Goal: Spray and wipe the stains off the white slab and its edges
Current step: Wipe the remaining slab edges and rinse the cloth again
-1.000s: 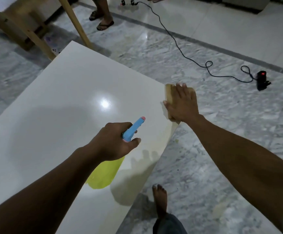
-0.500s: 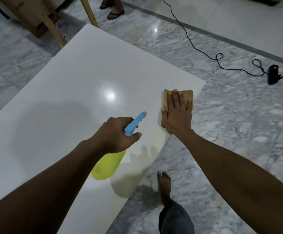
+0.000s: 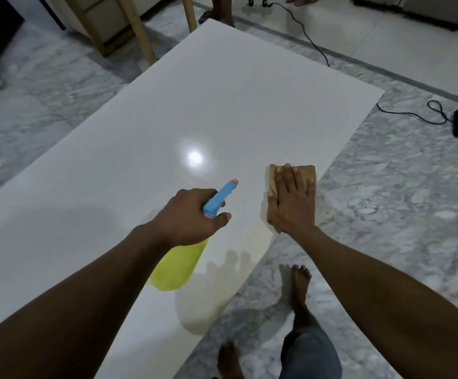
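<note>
- White slab (image 3: 167, 119): level, glossy face up; a faint yellowish film shows near its right edge, just below the two hands.
- Spray bottle (image 3: 178, 266): the yellow body hangs under the left hand (image 3: 192, 217), whose fingers curl round the blue neck. The nozzle points forward over the slab, probably kept ready for another spray.
- Right hand (image 3: 293, 206): palm down, fingers straight and close together, pressing flat to wipe beside the slab's right edge.
- Cloth (image 3: 308, 172): tan, flat beneath that palm; its far corners show past the fingertips.
</note>
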Tool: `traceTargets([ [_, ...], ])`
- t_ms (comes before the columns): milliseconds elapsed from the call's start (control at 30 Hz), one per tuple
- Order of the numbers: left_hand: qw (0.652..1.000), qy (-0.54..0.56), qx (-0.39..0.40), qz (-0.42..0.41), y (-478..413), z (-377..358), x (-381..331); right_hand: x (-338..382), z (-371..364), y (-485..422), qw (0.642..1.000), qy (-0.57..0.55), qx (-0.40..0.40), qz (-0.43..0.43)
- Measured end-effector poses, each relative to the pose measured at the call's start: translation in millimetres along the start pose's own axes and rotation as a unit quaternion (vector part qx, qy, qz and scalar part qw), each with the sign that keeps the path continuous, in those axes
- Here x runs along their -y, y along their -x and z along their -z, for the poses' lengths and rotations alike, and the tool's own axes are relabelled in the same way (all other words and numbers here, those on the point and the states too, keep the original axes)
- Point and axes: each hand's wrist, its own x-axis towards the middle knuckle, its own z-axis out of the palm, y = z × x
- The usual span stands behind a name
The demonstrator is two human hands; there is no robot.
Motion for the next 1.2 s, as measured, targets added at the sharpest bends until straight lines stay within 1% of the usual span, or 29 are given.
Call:
traceTargets([
  [133,1.000,0.008,0.001,0.006,70.9,0.9,50.6,60.8,-16.8,77.6,1.000,-0.009,0.000,0.006],
  [267,1.000,0.013,0.006,0.021,118.4,1.9,86.7,108.6,-27.6,140.9,0.999,-0.021,-0.004,0.026],
  [367,0.999,0.015,0.001,0.028,150.6,0.2,108.6,139.5,-36.1,184.3,0.999,-0.023,0.010,0.038],
  [533,0.999,0.028,-0.012,0.041,192.3,-5.7,131.6,174.6,-45.4,240.1,0.997,-0.032,0.037,0.060],
  [733,0.999,0.012,-0.016,0.031,244.3,-11.3,147.2,207.9,-50.1,296.1,0.994,-0.055,0.035,0.091],
  [867,0.999,0.010,-0.036,0.026,293.6,-14.5,167.2,234.7,-57.1,337.7,0.991,-0.062,0.042,0.113],
  [1033,0.996,0.029,-0.067,0.053,374.7,-21.3,210.3,280.5,-64.1,394.1,0.988,-0.060,0.053,0.135],
  [1133,0.994,0.026,-0.064,0.086,423.5,-28.9,239.4,307.6,-70.0,428.8,0.985,-0.060,0.068,0.150],
  [1200,0.993,0.018,-0.065,0.096,452.2,-34.2,256.4,323.3,-75.3,453.3,0.985,-0.063,0.058,0.152],
])
